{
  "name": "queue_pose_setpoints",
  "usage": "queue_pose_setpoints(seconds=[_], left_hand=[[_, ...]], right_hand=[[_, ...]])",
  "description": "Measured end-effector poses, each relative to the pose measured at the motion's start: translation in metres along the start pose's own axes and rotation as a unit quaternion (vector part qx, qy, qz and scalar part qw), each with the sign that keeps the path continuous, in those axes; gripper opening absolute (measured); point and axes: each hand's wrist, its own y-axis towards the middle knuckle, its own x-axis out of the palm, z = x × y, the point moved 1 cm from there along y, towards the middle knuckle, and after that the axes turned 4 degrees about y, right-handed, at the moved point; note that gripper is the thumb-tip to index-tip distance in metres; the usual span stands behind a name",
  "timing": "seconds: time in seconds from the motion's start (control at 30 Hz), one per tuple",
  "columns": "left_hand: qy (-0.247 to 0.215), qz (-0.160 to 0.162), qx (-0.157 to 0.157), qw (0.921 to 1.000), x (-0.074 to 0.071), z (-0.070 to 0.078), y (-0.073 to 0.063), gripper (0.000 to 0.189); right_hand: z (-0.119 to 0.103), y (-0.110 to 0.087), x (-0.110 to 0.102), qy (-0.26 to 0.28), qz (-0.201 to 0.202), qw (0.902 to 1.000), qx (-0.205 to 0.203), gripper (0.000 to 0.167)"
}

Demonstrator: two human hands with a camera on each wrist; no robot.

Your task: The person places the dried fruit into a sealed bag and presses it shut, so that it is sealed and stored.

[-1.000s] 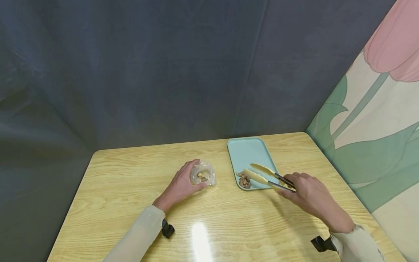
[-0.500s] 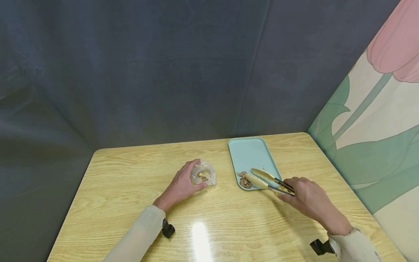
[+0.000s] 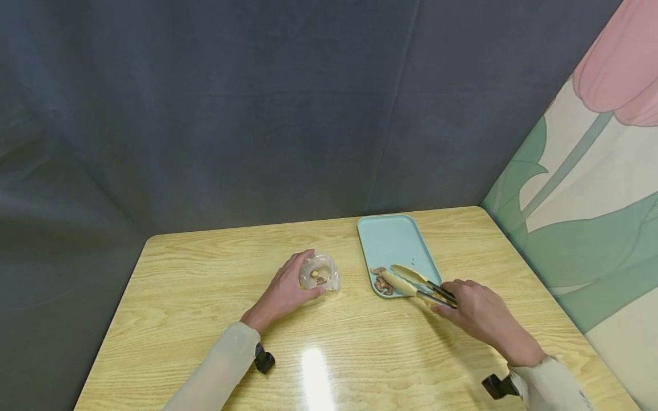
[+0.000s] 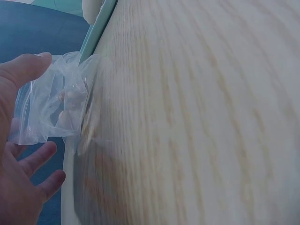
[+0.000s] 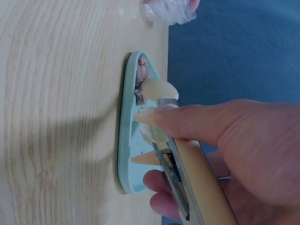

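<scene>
My left hand [image 3: 285, 291] holds a clear plastic bag [image 3: 333, 278] upright on the table, thumb and fingers around its open mouth. A few small pale and brown pieces [image 4: 70, 101] show through the plastic. Metal tongs with cream-coloured tips [image 3: 403, 284] are gripped in my right hand [image 3: 480, 311], their arms spread apart. The tips reach over the near end of a light blue tray [image 3: 393, 237]. Beside the left tip, in the tray's near-left corner, lies a small heap of brown, meat-like pieces [image 3: 381, 283], partly covered by the tongs in the right wrist view.
The tray stands toward the back right of a wood-grain table [image 3: 216, 274]. A dark curtain [image 3: 257, 114] hangs behind the table edge, and a flower-patterned panel [image 3: 606, 240] borders the right side. Tiny dark specks dot the tray near the tongs.
My right hand has shifted slightly left, bringing the tong tips lower and closer to the brown pieces. The left hand and the bag have stayed in place.
</scene>
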Motion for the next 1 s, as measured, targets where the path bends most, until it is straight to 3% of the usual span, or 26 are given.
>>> queue_pose_setpoints(seconds=[0.3, 1.0], left_hand=[[0.004, -0.001, 0.000, 1.0000, 0.002, -0.001, 0.002, 0.093], [0.000, 0.002, 0.006, 1.0000, 0.001, 0.002, 0.003, 0.092]], right_hand=[[0.001, -0.003, 0.000, 0.025, -0.032, 0.9990, 0.018, 0.029], [0.006, -0.008, -0.014, 0.016, -0.013, 0.9996, 0.020, 0.023]])
